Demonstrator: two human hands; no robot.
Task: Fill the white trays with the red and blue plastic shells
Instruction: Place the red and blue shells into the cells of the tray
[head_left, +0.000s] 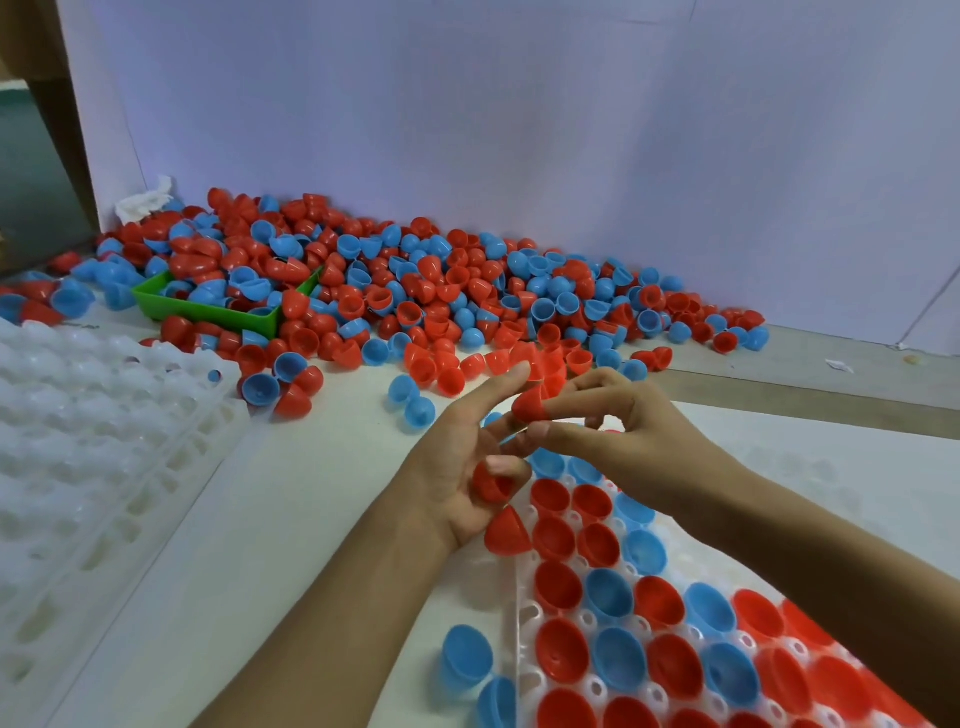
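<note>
A white tray (524, 618) lies at the lower right with several red and blue shells seated open side up. My left hand (457, 467) hovers over the tray's far left corner, palm up, and its curled fingers hold a red shell (491, 483). My right hand (613, 431) meets it from the right and pinches another red shell (529, 404) between thumb and fingertips. A loose red shell (506, 532) lies dome up at the tray's edge below my left hand. A big heap of red and blue shells (441, 291) lies against the back wall.
A stack of white trays (93, 457) sits at the left. A green bin (208, 309) is half buried in the heap. Two blue shells (467, 657) lie on the table beside the tray's left edge. A crumpled white tissue (143, 202) lies at the back left corner.
</note>
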